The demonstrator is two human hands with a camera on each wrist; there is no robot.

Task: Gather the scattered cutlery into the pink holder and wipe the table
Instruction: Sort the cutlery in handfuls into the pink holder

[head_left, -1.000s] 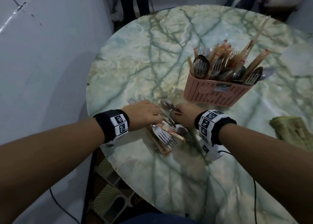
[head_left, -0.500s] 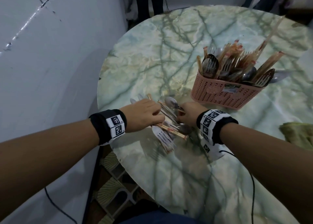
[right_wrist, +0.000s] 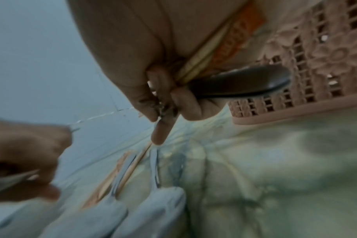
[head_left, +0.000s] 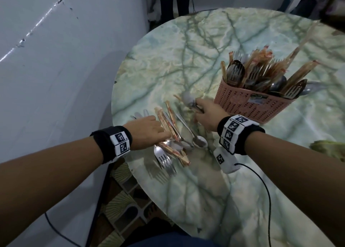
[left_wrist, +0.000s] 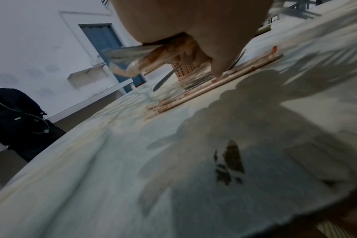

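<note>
The pink holder (head_left: 248, 104), a perforated basket packed with forks, spoons and wrapped chopsticks, stands right of centre on the marble table (head_left: 186, 50). A loose pile of cutlery (head_left: 175, 140) lies near the front left edge: forks, spoons, paper-wrapped chopsticks. My left hand (head_left: 160, 132) sits on the pile's left side and grips a few utensils (left_wrist: 130, 54); their ends stick out past it. My right hand (head_left: 197, 108) is raised beside the holder, curled round a spoon (right_wrist: 245, 85) and wrapped chopsticks (right_wrist: 218, 53).
A crumpled green cloth (head_left: 330, 149) lies at the table's right edge. A grey wall runs close along the left. A black cable (head_left: 265, 187) trails from my right wrist over the table. Someone's dark legs (head_left: 173, 1) stand beyond the far edge.
My right hand has lifted a spoon and chopsticks off the pile and moved toward the pink holder. My left hand stays at the pile, which is now more spread out.
</note>
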